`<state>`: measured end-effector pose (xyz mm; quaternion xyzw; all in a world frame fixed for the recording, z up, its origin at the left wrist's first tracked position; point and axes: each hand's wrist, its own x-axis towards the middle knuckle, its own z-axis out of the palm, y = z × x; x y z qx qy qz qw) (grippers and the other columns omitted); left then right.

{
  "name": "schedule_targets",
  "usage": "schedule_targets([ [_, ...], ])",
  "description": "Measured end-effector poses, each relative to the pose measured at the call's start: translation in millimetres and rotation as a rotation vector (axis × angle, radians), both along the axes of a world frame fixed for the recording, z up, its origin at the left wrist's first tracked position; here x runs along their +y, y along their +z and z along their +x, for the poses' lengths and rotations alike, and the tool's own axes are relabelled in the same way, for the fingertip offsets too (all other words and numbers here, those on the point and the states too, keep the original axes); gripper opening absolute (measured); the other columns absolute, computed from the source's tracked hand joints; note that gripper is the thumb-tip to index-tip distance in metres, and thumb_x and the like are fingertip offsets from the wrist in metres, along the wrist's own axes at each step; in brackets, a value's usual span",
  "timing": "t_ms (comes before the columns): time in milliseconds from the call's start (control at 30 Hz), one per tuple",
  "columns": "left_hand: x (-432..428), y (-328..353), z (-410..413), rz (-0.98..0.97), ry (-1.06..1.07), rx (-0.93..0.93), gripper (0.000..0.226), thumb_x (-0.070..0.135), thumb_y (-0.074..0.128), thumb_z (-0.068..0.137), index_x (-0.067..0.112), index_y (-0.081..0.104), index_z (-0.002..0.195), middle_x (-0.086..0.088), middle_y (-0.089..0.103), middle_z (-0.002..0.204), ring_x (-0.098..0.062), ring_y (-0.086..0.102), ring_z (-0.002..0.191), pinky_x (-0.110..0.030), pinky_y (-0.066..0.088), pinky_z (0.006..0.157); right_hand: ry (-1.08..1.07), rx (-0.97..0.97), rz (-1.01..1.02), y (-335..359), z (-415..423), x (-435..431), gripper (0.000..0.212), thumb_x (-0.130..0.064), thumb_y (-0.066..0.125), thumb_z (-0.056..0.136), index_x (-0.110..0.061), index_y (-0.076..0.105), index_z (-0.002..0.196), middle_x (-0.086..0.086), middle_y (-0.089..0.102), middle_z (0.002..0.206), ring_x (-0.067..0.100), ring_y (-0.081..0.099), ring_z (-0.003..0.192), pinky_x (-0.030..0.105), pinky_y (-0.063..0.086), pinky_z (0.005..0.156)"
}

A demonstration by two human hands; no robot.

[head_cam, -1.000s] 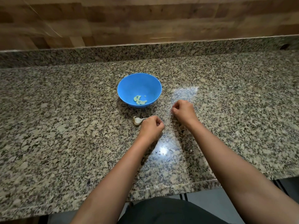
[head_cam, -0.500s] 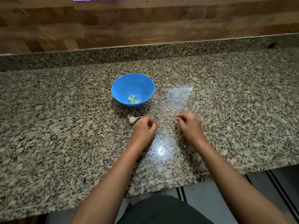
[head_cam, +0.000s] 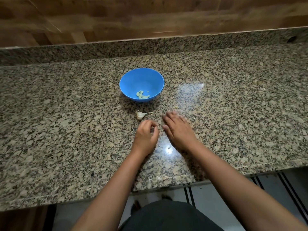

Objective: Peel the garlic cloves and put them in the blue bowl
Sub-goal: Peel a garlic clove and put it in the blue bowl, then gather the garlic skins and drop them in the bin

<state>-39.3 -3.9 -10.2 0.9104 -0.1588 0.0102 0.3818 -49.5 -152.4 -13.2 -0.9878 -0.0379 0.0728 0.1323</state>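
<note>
Just in front of the bowl (head_cam: pixel 133 80), on the counter (head_cam: pixel 66 117), lies the garlic (head_cam: pixel 140 115), a small remnant of a bulb in pale papery skin. It touches neither the bowl nor either hand. Its long axis runs roughly left to right: the fat end is to the left, and a thin dry stem points right, tilted a little away from the person.

It is probably very light, with brittle, flaking skin over firm cloves, and likely to skid on the polished stone. The fat body looks like the place to take hold, since the stem would probably snap.

A few peeled cloves (head_cam: pixel 142 95) lie at the bottom of the bowl.

The left hand (head_cam: pixel 145 135) is just on the near side of the garlic. Its fingers are curled in, with the thumb tip close to the forefinger; I cannot tell whether they pinch anything. Beside it, the right hand (head_cam: pixel 178 129) is palm down, fingers straight and slightly spread, blurred, with nothing visibly held. A pale scrap (head_cam: pixel 175 107) lies just beyond it.
</note>
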Motion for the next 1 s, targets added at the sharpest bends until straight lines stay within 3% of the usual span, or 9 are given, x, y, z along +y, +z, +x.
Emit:
schedule_targets([
  [133, 17.3, 0.0, -10.5, 0.01, -0.047, -0.002, 0.008, 0.009, 0.052, 0.09, 0.003, 0.055, 0.095, -0.001, 0.049, 0.095, -0.014, 0.047, 0.089, -0.004, 0.035, 0.074, 0.12, -0.032, 0.208, 9.1, -24.9, 9.3, 0.047, -0.036, 0.03, 0.1, -0.016, 0.034, 0.143, 0.003, 0.026, 0.153, 0.017, 0.019, 0.141, 0.021, 0.005, 0.11],
  [233, 28.5, -1.1, -21.5, 0.126, -0.185, 0.004, 0.03, 0.029, 0.061, 0.088, 0.009, 0.053, 0.109, 0.003, 0.046, 0.11, -0.01, 0.042, 0.106, -0.01, 0.029, 0.088, 0.119, -0.073, 0.319, 14.5, -48.7, 14.6, 0.042, -0.027, 0.042, 0.098, -0.008, 0.045, 0.136, 0.008, 0.044, 0.139, 0.017, 0.038, 0.128, 0.017, 0.021, 0.105],
  [300, 31.6, -2.4, -25.2, 0.202, -0.23, 0.008, 0.047, 0.042, 0.063, 0.084, 0.012, 0.051, 0.117, 0.002, 0.044, 0.121, -0.01, 0.037, 0.117, -0.016, 0.024, 0.099, 0.108, -0.118, 0.355, 16.6, -57.5, 15.7, 0.036, -0.017, 0.052, 0.093, -0.003, 0.054, 0.126, 0.011, 0.054, 0.124, 0.022, 0.048, 0.115, 0.024, 0.037, 0.099],
  [400, 29.2, -1.4, -26.3, 0.219, -0.177, 0.042, 0.054, 0.045, 0.063, 0.082, 0.015, 0.047, 0.124, 0.003, 0.041, 0.128, -0.009, 0.031, 0.123, -0.015, 0.021, 0.103, 0.152, -0.218, 0.286, 10.9, -60.8, 17.7, 0.028, -0.005, 0.069, 0.075, 0.002, 0.068, 0.103, 0.015, 0.065, 0.099, 0.03, 0.059, 0.093, 0.037, 0.053, 0.08],
  [567, 17.4, 4.4, -17.1, 0.262, -0.162, 0.096, 0.068, 0.048, 0.062, 0.081, 0.016, 0.038, 0.136, 0.002, 0.035, 0.14, -0.012, 0.024, 0.133, -0.027, 0.017, 0.113, 0.123, -0.264, 0.173, 12.5, -69.3, 9.6, 0.025, -0.001, 0.072, 0.07, -0.004, 0.071, 0.095, 0.009, 0.069, 0.093, 0.026, 0.061, 0.088, 0.036, 0.054, 0.075],
  [767, 5.7, 4.1, -24.2, 0.134, -0.198, 0.043, 0.022, 0.023, 0.06, 0.088, 0.009, 0.063, 0.104, 0.002, 0.053, 0.109, -0.004, 0.039, 0.103, -0.021, 0.036, 0.097, 0.064, -0.207, 0.212, 17.2, -77.1, -3.6, 0.018, 0.004, 0.065, 0.077, -0.001, 0.07, 0.093, 0.01, 0.067, 0.092, 0.024, 0.054, 0.087, 0.036, 0.053, 0.072],
  [867, -0.2, 2.8, -33.9, 0.168, -0.161, 0.004, 0.015, 0.017, 0.056, 0.092, 0.008, 0.064, 0.101, 0.0, 0.058, 0.106, -0.009, 0.048, 0.101, -0.022, 0.041, 0.094, 0.051, -0.177, 0.19, 22.7, -78.8, -4.2, 0.019, 0.002, 0.058, 0.084, -0.001, 0.068, 0.1, 0.009, 0.064, 0.1, 0.022, 0.05, 0.095, 0.023, 0.043, 0.078],
  [1000, -6.8, 10.1, -38.9, 0.235, -0.128, 0.047, 0.015, 0.016, 0.053, 0.093, 0.008, 0.063, 0.102, -0.001, 0.057, 0.106, -0.013, 0.051, 0.099, -0.026, 0.045, 0.094, 0.061, -0.108, 0.185, 27.8, -77.1, -1.3, 0.018, -0.002, 0.049, 0.09, -0.001, 0.064, 0.101, 0.007, 0.059, 0.103, 0.018, 0.046, 0.097, 0.021, 0.038, 0.082],
])
